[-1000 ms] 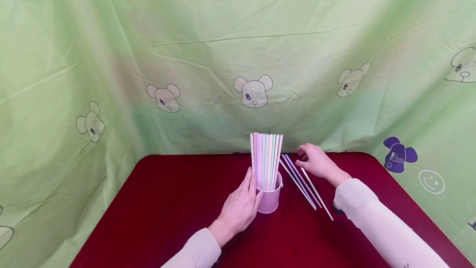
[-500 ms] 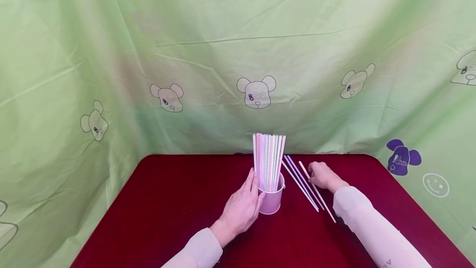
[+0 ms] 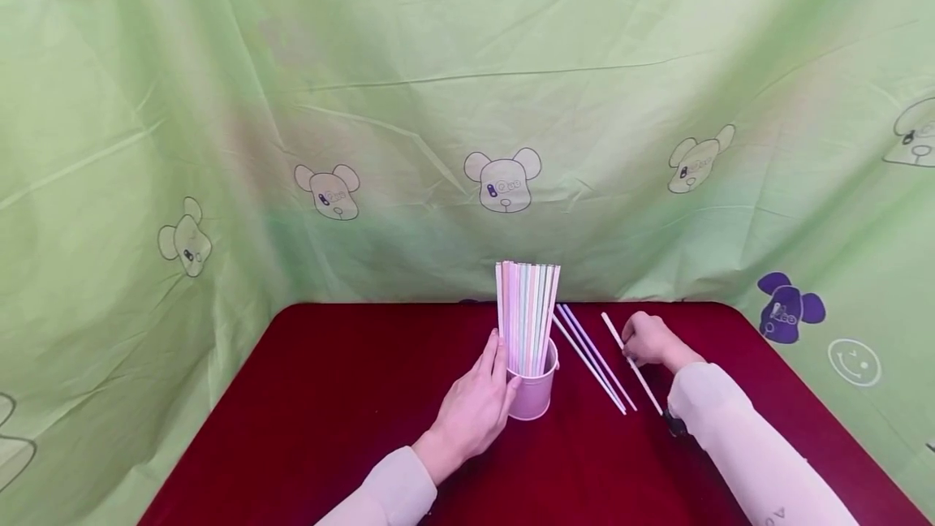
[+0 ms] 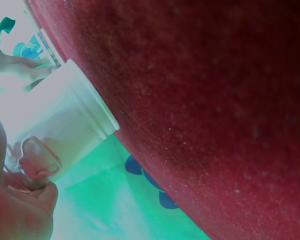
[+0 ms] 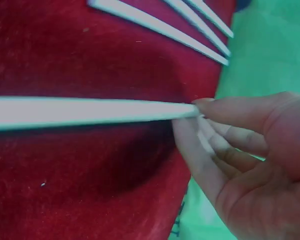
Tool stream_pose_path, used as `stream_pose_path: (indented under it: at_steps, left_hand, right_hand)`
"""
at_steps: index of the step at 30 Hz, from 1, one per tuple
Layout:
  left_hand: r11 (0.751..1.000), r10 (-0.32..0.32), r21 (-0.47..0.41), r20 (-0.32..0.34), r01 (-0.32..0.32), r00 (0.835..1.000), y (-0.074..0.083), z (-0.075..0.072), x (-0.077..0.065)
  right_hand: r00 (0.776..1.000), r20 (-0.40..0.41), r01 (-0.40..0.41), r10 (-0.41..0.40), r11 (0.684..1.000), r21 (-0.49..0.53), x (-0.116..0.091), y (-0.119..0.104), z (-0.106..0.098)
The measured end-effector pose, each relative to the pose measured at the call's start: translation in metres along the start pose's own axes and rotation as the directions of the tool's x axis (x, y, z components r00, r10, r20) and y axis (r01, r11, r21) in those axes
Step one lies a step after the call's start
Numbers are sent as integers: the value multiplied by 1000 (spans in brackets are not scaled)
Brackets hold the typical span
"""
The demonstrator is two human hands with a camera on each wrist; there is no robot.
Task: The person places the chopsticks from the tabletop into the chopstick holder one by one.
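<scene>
A small pink metal bucket stands upright on the table, with many pastel drinking straws standing in it. My left hand holds the bucket from its left side, thumb across the front and fingers along the far side. In the left wrist view, the bucket shows its wire handle beside my fingers. To the right, my right hand pinches a pale straw between thumb and fingers, low over the table. In the right wrist view, this straw runs left from the fingertips.
Several loose straws, bluish and purple, lie slanted on the table between the bucket and my right hand. The table has a dark red cloth. Green fabric printed with bear heads hangs behind and at both sides.
My right hand has come down and toward me along the pale straw and now pinches it. That straw has shifted right, away from the others. My left hand stays on the bucket.
</scene>
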State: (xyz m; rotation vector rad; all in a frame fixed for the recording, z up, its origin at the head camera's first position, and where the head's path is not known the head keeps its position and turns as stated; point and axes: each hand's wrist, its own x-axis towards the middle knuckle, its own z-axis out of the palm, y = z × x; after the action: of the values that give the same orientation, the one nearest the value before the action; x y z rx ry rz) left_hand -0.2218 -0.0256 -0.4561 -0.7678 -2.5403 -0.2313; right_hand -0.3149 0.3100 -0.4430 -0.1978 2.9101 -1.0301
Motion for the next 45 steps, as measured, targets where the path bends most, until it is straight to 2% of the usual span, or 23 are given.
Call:
stream_pose_path:
  at_steps: [3, 8, 12, 16, 20, 25, 29, 32, 35, 38, 40, 45]
  left_hand:
    - [1000, -2, -2, -1, 2, 1000, 0, 1, 0]
    - [1000, -2, -9, 3, 2, 1000, 1, 1, 0]
    - [1000, -3, -12, 3, 3, 1000, 1, 1, 0]
    - [1000, 0, -7, -3, 0, 1000, 1, 0, 0]
    - [1000, 2, -2, -8, -2, 1000, 0, -1, 1]
    - [1000, 1, -15, 0, -1, 1000, 0, 0, 0]
    - [1000, 6, -12, -8, -6, 1000, 0, 1, 0]
    - [1000, 6, -11, -12, -6, 1000, 0, 0, 0]
    - [1000, 3, -12, -7, -3, 1000, 0, 1, 0]
    - [1000, -2, -15, 1, 2, 1000, 0, 1, 0]
    - [1000, -4, -16, 4, 4, 1000, 0, 1, 0]
    - [1000, 0, -7, 1, 0, 1000, 0, 2, 0]
  right_hand:
    - [1000, 19, -5, 2, 988, 154, -2, -2, -8]
    - [999, 31, 9, -22, 937, 350, -9, -17, -27]
    - [998, -38, 70, -59, 900, 430, -14, -36, -43]
    - [986, -134, 150, -94, 853, 500, -17, -58, -53]
    - [971, -213, 218, -111, 783, 582, -18, -79, -59]
    - [949, -286, 298, -133, 676, 674, -24, -102, -61]
    - [928, -347, 356, -135, 593, 722, -26, -115, -60]
    - [915, -383, 388, -130, 548, 741, -25, -122, -56]
    - [907, -397, 405, -141, 547, 732, -23, -127, -49]
    - [902, -393, 419, -180, 588, 692, -21, -128, -40]
    - [900, -381, 423, -212, 633, 648, -20, -130, -34]
    - [904, -310, 424, -295, 718, 551, -22, -143, -22]
